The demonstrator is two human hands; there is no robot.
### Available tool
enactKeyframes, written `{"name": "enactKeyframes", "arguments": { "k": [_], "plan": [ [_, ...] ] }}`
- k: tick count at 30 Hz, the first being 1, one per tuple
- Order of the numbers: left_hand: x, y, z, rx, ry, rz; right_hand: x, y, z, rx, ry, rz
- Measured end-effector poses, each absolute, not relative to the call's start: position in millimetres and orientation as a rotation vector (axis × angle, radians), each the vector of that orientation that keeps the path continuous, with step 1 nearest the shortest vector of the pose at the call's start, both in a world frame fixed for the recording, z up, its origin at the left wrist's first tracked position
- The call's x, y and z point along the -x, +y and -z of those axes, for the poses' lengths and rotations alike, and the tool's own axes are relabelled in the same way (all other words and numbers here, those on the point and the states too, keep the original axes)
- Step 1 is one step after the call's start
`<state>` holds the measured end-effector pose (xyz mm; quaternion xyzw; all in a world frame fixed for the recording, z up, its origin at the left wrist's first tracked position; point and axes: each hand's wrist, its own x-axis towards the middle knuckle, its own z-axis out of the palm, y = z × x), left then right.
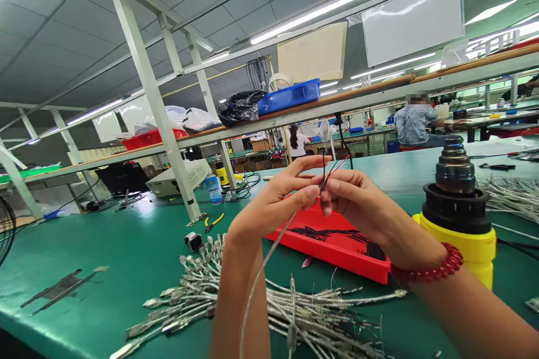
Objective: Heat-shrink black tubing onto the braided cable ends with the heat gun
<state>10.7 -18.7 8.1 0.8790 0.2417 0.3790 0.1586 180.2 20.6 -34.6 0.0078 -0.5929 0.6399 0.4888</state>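
Your green worktop [138,247] spreads beneath a shelf. Thumbs and fingertips of your left hand [286,193] and right hand [357,196] pinch the wire end of a cable [266,258], its tail dropping towards seven o'clock. From your hands, heaped cables [185,297] lie around seven, a yellow tool [471,244] at four.

On the bench [138,258], a pile of cables [303,305] toward the near side; just behind, a tray [337,261] with leads [324,233] inside. Before the tray (partly hiding it), left hand [290,193] and right hand [357,199], with a single cable [266,259] between. To the tray's right, a heat gun [457,241]; to its left, cutters [214,223], then a spray can [214,189] farther back. Higher up, behind, a bin [290,100] on a shelf [269,124].
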Motion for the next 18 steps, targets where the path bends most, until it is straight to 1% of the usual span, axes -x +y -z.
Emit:
{"name": "enactKeyframes", "arguments": {
  "k": [8,11,18],
  "plan": [
    [-9.6,-12.2,-7.2,-2.499,0.666,-1.041,-176.2,17.1,32.8,0.059,-1.372,-1.351],
    [-8.8,-9.5,-6.2,-2.519,0.669,-1.035,-173.3,13.3,30.1,0.049,-1.285,-1.332],
    [-9.4,-7.8,-2.6,-2.483,0.671,-1.073,-172.9,14.1,32.8,-0.007,-1.282,-1.268]
  ]
}}
